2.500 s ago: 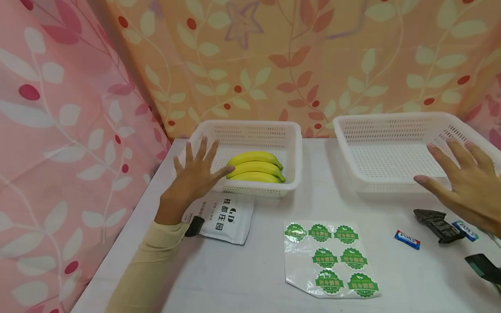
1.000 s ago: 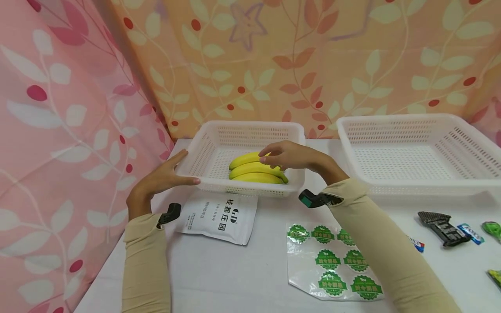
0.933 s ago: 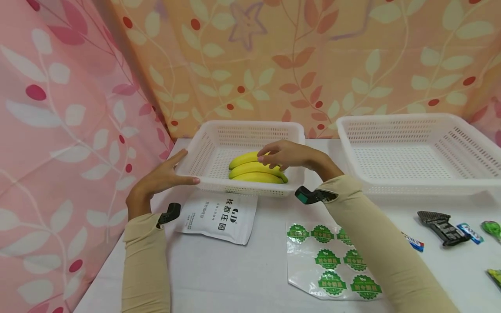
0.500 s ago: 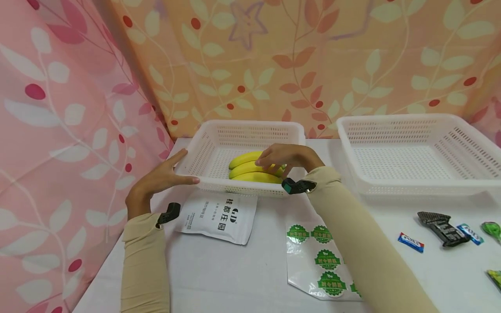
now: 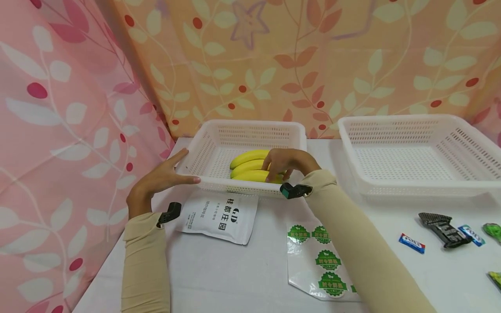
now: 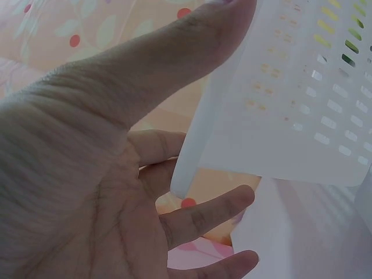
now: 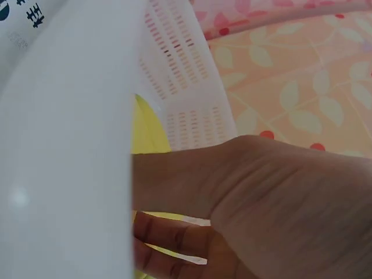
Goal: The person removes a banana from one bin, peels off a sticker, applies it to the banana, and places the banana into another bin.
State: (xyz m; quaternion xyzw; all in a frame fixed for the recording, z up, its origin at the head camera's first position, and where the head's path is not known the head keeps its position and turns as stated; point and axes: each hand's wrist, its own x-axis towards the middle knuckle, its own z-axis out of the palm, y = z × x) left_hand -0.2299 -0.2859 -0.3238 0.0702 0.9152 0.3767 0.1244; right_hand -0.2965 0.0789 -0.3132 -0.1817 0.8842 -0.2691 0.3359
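A bunch of yellow bananas (image 5: 246, 167) lies in the left white plastic basket (image 5: 219, 184). My right hand (image 5: 287, 161) reaches over that basket's front rim, its fingers curled down around the stem end of the bananas. The right wrist view shows the right thumb (image 7: 174, 180) and fingers against yellow peel, with the fingertips hidden behind the basket wall. At the basket's front left corner rests my left hand (image 5: 158, 180), thumb and fingers spread straight along its outside. In the left wrist view, the left thumb (image 6: 192, 49) lies by the basket wall (image 6: 232, 133).
A white printed pouch (image 5: 219, 217) lies in front of the left basket. To its right is a sheet of green stickers (image 5: 328, 261), partly under the right sleeve. Another white basket (image 5: 395, 165) stands at right, with a black wrapped packet (image 5: 444, 230) and small blue wrappers (image 5: 412, 243) nearby.
The right hand has come from the right basket across to the bananas and lowered its fingers onto them. The left hand has shifted from above the left basket to its front left corner.
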